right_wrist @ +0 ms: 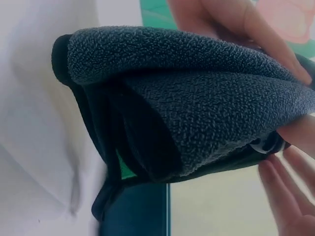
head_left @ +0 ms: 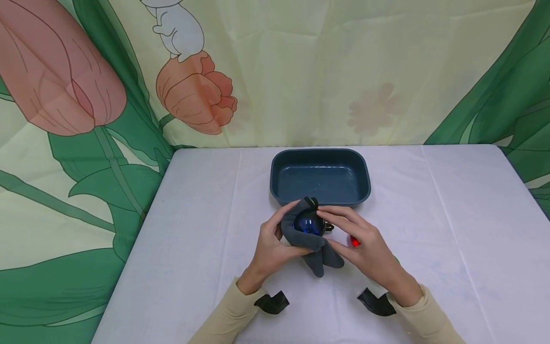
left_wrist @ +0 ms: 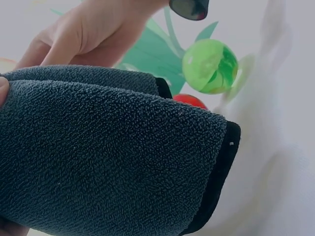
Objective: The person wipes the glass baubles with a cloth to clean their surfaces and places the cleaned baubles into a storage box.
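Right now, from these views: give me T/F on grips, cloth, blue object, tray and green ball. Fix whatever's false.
1. Left grip and right grip are both on the grey cloth. True.
2. The cloth wraps partly round a shiny blue object, on the near side of the blue tray. True.
3. The blue object lies in the tray. False: it is held in the cloth.
4. The left wrist view shows a green ball and part of a red object. True.
5. The green ball is wrapped in the cloth. False: it is outside it.
6. The cloth lies spread flat. False: it is folded round the blue object.
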Available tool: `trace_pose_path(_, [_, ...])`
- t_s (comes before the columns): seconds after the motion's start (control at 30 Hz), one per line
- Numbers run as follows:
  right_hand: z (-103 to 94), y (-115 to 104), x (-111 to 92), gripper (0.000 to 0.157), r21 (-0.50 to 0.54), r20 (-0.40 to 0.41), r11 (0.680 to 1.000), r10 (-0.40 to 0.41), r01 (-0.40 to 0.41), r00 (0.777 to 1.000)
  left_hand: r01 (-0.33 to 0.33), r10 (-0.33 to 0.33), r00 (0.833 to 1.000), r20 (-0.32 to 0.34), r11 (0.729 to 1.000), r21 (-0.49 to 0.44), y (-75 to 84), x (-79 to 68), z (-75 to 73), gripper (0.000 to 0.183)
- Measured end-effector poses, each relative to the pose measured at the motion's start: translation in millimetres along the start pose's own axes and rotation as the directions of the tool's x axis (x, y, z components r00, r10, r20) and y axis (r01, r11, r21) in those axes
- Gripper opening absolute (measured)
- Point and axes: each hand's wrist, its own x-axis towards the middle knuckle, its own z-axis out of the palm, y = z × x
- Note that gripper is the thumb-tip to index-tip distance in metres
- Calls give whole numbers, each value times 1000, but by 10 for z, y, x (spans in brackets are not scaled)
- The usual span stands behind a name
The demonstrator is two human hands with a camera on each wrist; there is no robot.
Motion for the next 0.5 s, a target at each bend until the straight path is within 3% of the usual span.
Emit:
trace_pose_path(0.3, [28, 28, 16, 72, -19, -41, 988, -154, 153, 987, 36, -36, 999, 2, 999, -23, 5, -9, 15, 78])
trace_pose_path(0.5, [36, 29, 13, 69, -5, -21, 993, -119, 119, 993, 42, -42, 999, 1, 999, -14, -5, -16, 24, 79])
